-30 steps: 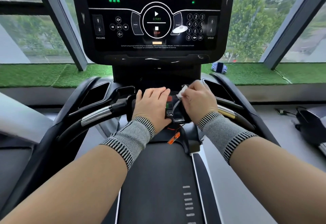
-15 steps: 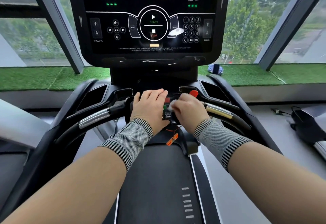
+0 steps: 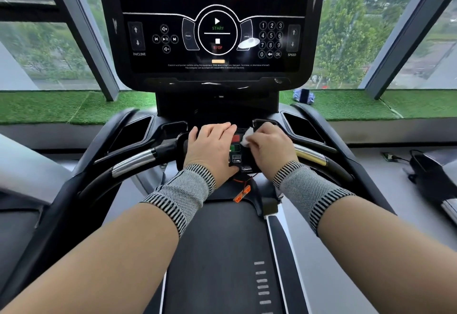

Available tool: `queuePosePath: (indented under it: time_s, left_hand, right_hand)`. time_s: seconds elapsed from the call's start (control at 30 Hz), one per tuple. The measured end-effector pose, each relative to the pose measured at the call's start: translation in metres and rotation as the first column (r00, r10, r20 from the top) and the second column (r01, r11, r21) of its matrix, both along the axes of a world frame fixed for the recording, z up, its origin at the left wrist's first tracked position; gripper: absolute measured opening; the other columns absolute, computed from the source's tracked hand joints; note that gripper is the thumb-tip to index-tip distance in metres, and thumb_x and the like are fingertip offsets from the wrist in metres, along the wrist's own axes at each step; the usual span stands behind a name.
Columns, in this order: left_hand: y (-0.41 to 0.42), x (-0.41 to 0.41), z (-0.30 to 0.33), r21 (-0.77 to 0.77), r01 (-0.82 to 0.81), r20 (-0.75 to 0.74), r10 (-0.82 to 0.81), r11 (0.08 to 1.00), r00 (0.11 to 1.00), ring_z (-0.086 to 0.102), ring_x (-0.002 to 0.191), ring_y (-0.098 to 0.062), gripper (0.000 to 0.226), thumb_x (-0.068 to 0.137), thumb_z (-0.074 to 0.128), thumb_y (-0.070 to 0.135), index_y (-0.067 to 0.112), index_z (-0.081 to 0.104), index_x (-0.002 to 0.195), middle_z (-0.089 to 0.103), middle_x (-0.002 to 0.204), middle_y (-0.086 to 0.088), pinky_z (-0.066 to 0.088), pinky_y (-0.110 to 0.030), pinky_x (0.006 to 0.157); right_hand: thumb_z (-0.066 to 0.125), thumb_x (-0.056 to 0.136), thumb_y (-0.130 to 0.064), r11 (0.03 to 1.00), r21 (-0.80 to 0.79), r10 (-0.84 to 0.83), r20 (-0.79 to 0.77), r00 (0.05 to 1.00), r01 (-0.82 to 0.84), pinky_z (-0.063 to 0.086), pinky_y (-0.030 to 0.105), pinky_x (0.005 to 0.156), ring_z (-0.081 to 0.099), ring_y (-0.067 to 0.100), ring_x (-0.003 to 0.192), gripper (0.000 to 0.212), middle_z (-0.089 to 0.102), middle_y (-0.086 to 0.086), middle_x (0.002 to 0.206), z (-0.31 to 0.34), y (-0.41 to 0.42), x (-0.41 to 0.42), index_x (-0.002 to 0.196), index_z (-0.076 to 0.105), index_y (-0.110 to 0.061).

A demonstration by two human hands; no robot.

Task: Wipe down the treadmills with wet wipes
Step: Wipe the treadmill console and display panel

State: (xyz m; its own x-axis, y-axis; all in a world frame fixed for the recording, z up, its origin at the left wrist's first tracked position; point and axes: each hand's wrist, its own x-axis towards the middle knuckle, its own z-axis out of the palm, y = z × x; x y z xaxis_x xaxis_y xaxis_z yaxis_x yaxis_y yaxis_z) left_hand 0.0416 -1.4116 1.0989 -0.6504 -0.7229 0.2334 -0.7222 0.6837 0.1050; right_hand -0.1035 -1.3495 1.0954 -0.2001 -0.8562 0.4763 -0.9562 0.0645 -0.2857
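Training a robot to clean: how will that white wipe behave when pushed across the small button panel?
Probably floppy: the wipe is bunched under the right hand. Likely very light, so it needs pinning. It may snag on the panel's raised buttons.

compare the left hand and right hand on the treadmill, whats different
The left hand lies flat with straight fingers on the small control panel; the right hand is curled, pinching a white wipe. The left hand holds nothing. Both wear striped grey wristbands.

1 treadmill [image 3: 222, 252], 1 wet wipe [image 3: 248, 137], 2 hands, 2 wristbands, 2 chrome grips
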Motion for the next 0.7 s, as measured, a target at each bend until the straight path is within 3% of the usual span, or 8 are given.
queuePosePath:
  time_s: [0.17, 0.33, 0.47, 0.53, 0.63, 0.7]
  left_hand:
    - [-0.001, 0.001, -0.001, -0.015, 0.001, 0.010, -0.001, 1.000, 1.000, 0.020, 0.138, -0.013, 0.090, 0.077, 0.063, 0.058, 0.027, 0.019, 0.150, 0.024, 0.153, 0.013, 0.008, -0.045, 0.118]
    - [-0.001, 0.001, -0.001, -0.010, -0.005, 0.004, 0.005, 1.000, 1.000, 0.020, 0.138, -0.012, 0.091, 0.076, 0.066, 0.056, 0.028, 0.019, 0.150, 0.024, 0.152, 0.014, 0.007, -0.044, 0.118]
    - [0.000, 0.001, -0.001, -0.017, 0.002, -0.006, -0.002, 1.000, 1.000, 0.020, 0.138, -0.013, 0.088, 0.078, 0.061, 0.059, 0.028, 0.020, 0.150, 0.025, 0.152, 0.013, 0.008, -0.044, 0.119]
    - [-0.001, 0.001, 0.000, -0.017, 0.005, -0.003, -0.005, 1.000, 1.000, 0.020, 0.138, -0.013, 0.090, 0.077, 0.063, 0.057, 0.027, 0.019, 0.150, 0.024, 0.152, 0.013, 0.007, -0.044, 0.119]
    - [-0.001, 0.002, 0.000, -0.016, 0.002, 0.011, -0.002, 1.000, 1.000, 0.019, 0.138, -0.013, 0.093, 0.075, 0.066, 0.056, 0.028, 0.019, 0.150, 0.023, 0.152, 0.013, 0.007, -0.044, 0.118]
    - [0.000, 0.002, -0.001, -0.016, -0.005, 0.005, 0.005, 1.000, 1.000, 0.019, 0.138, -0.012, 0.092, 0.076, 0.065, 0.057, 0.028, 0.018, 0.150, 0.023, 0.152, 0.014, 0.006, -0.043, 0.118]
  right_hand:
    - [0.076, 0.074, -0.003, 0.974, 0.065, 0.220, -0.089, 0.971, -0.215, 0.053, 0.033, 0.059, 0.056, 0.026, 0.067, 0.009, 0.056, 0.005, 0.072, -0.014, 0.020, 0.002, 0.079, 0.075, -0.010]
    - [0.066, 0.080, -0.003, 1.000, -0.020, -0.013, -0.022, 1.000, 0.013, 0.052, 0.036, 0.069, 0.058, 0.030, 0.075, 0.006, 0.059, 0.008, 0.080, 0.000, -0.003, -0.006, 0.081, 0.070, -0.007]
    - [0.079, 0.068, -0.002, 0.981, 0.061, 0.189, -0.129, 0.974, -0.182, 0.055, 0.031, 0.061, 0.057, 0.023, 0.066, 0.013, 0.060, 0.003, 0.073, -0.016, 0.026, 0.005, 0.074, 0.072, -0.011]
    - [0.079, 0.069, -0.006, 0.987, 0.049, 0.162, -0.165, 0.973, -0.156, 0.054, 0.029, 0.060, 0.057, 0.024, 0.065, 0.011, 0.061, 0.001, 0.073, -0.014, 0.030, -0.006, 0.075, 0.074, -0.013]
    - [0.074, 0.074, -0.002, 0.999, -0.049, 0.010, -0.034, 0.999, -0.011, 0.051, 0.027, 0.060, 0.058, 0.026, 0.064, 0.007, 0.060, 0.005, 0.074, -0.004, 0.011, -0.012, 0.077, 0.074, -0.009]
    - [0.075, 0.071, -0.001, 0.997, -0.029, 0.065, -0.040, 0.997, -0.066, 0.054, 0.030, 0.055, 0.059, 0.025, 0.061, 0.008, 0.059, 0.006, 0.074, -0.010, 0.010, -0.003, 0.076, 0.073, -0.007]
